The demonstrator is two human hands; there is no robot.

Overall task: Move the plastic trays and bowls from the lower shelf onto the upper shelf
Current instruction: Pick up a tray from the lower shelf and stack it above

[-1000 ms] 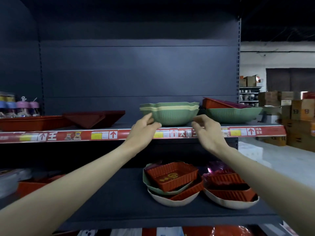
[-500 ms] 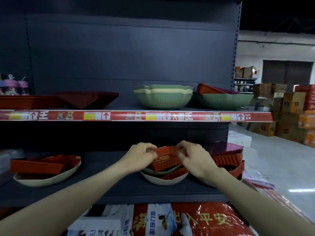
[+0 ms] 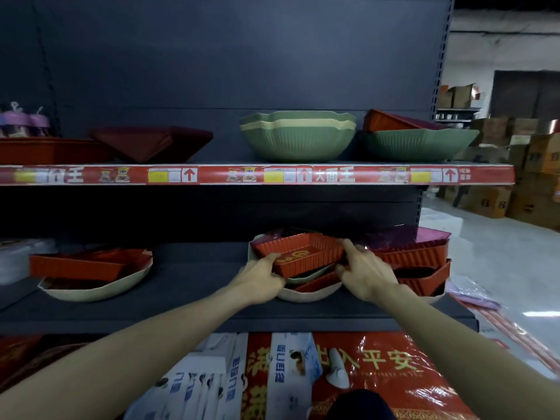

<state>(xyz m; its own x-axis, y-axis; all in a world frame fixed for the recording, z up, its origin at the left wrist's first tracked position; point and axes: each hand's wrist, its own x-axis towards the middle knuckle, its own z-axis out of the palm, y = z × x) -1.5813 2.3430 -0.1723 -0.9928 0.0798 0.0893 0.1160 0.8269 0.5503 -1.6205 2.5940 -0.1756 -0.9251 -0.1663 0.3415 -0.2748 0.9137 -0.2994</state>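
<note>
Left hand (image 3: 260, 278): grips near-left rim of red ribbed rectangular plastic tray (image 3: 298, 253).
Right hand (image 3: 368, 272): pinches its right end.
Tray: between both grips.

Left grip (image 3: 260, 280) and right grip (image 3: 368, 275) on bare forearms (image 3: 151, 338); low down, perhaps a dark-clothed knee (image 3: 360, 404).

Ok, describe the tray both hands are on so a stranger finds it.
Look at the lower shelf, middle pile. Topmost there, over pale bowls, is a red ribbed tray gripped by the left hand and right hand. Only it shows gold lettering inside.
</note>
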